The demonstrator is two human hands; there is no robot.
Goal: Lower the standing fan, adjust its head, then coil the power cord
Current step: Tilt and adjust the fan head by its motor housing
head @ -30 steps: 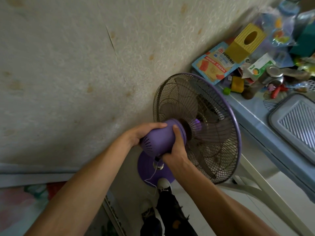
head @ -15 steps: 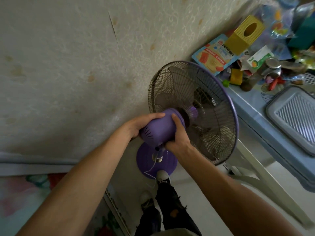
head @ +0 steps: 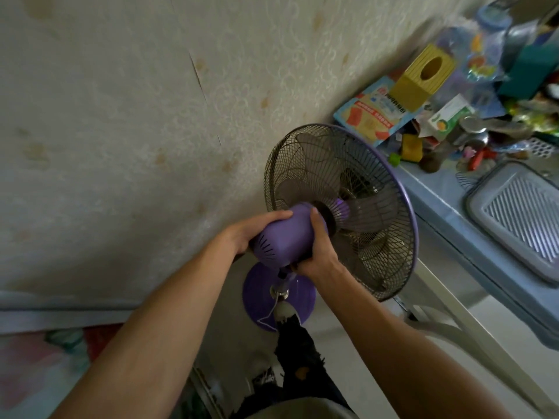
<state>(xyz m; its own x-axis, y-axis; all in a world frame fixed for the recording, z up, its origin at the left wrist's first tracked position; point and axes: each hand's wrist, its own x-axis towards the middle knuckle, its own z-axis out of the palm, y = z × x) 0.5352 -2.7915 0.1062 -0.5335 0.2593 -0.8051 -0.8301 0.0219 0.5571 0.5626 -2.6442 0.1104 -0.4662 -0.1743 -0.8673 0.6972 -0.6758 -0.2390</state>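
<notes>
Both hands, L (head: pixel 242 234) & R (head: pixel 317 252), grip purple motor housing (head: pixel 284 237); tilt fan head slowly, keep base (head: pixel 260 297) steady w/ foot.

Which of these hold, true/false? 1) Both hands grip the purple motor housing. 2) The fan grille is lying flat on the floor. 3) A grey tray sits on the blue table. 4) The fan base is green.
1) True: the left hand and right hand both grip the purple motor housing.
2) False: the fan grille is raised above the floor, beside the table.
3) True: the grey tray sits on the blue table.
4) False: the fan base is purple.
</notes>
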